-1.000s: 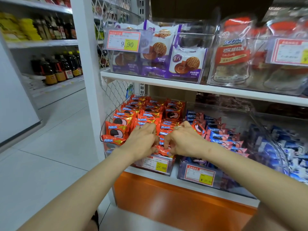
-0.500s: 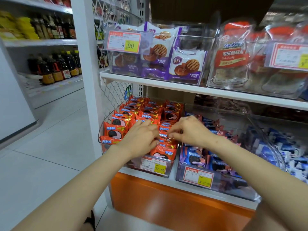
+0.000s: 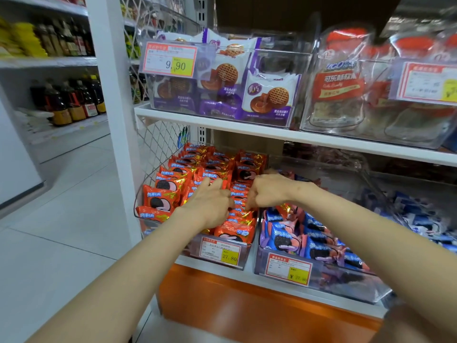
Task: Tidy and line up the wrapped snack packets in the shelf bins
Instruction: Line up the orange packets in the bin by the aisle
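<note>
Orange wrapped cookie packets (image 3: pixel 160 199) stand in three rows inside a clear bin (image 3: pixel 137 211) on the lower shelf. My left hand (image 3: pixel 212 206) lies over the middle row, fingers stretched forward on the packets and thumb against the right row. My right hand (image 3: pixel 269 191) is curled, its fingertips pinching orange packets in the right row (image 3: pixel 241 214). The packets under both hands are hidden. Blue and purple packets (image 3: pixel 282 238) lie jumbled in the neighbouring clear bin (image 3: pixel 329 278) to the right.
A white upright post (image 3: pixel 111 95) and wire mesh close the shelf's left side. Above, the upper shelf (image 3: pixel 247 131) carries bins of purple cookie packs (image 3: pixel 269 97) and red bags (image 3: pixel 338 82). Further blue packets (image 3: pixel 420 219) sit at far right. Bottles (image 3: pixel 69 102) line the left aisle.
Both hands have moved from the front of the orange bin further back along the right row. The front packet of that row now shows.
</note>
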